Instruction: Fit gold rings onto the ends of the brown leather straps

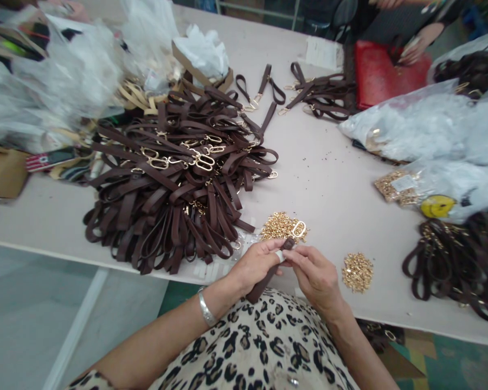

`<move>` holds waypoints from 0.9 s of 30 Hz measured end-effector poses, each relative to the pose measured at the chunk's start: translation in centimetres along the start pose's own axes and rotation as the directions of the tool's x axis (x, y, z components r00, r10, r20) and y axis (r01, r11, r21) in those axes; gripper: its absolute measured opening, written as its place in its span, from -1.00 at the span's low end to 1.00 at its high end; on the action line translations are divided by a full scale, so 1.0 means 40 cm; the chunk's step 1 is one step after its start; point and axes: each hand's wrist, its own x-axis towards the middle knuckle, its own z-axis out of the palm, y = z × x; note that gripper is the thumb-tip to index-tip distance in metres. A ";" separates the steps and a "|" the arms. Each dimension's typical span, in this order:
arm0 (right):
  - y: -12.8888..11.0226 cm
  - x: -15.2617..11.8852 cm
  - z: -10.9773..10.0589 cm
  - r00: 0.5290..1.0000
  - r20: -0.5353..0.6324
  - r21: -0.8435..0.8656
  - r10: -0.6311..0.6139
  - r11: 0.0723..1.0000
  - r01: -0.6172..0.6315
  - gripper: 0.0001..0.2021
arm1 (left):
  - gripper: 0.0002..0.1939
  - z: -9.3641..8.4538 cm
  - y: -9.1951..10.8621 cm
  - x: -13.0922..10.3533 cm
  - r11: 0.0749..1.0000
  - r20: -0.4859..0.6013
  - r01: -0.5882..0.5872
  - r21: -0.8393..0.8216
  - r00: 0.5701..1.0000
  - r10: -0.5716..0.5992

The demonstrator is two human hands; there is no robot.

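Observation:
Both hands meet at the table's front edge on one dark brown leather strap (263,283) with a gold oval ring (299,229) at its far end. My left hand (257,264) is closed around the strap just below the ring. Fingertips of my right hand (314,271) pinch the strap near the same spot; any small part between them is hidden. A bit of white shows at the left fingers. Just beyond the hands lies a pile of small gold metal pieces (277,225). A second gold pile (357,272) sits right of my right hand.
A large heap of brown straps (174,179) covers the table's left middle. More straps (455,265) lie at the right edge and others (317,95) at the back. Plastic bags (423,122) stand at right. Across the table, another person's hand (417,50) works over a red pad (374,76).

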 end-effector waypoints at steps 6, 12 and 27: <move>0.012 0.001 -0.002 0.996 0.079 -0.074 -0.034 0.996 0.040 -0.69 | -0.64 -0.010 -0.003 -0.003 0.998 0.032 -0.021 0.056 0.999 0.019; 0.001 0.014 -0.002 0.995 0.102 -0.096 -0.019 0.995 0.029 -0.77 | -0.59 -0.016 -0.002 -0.001 0.998 0.043 0.000 0.068 0.999 -0.003; -0.032 0.020 0.021 0.912 -0.001 0.379 0.411 0.844 -0.380 -0.88 | -0.69 -0.012 -0.005 0.002 0.990 -0.042 -0.026 -0.141 0.999 0.020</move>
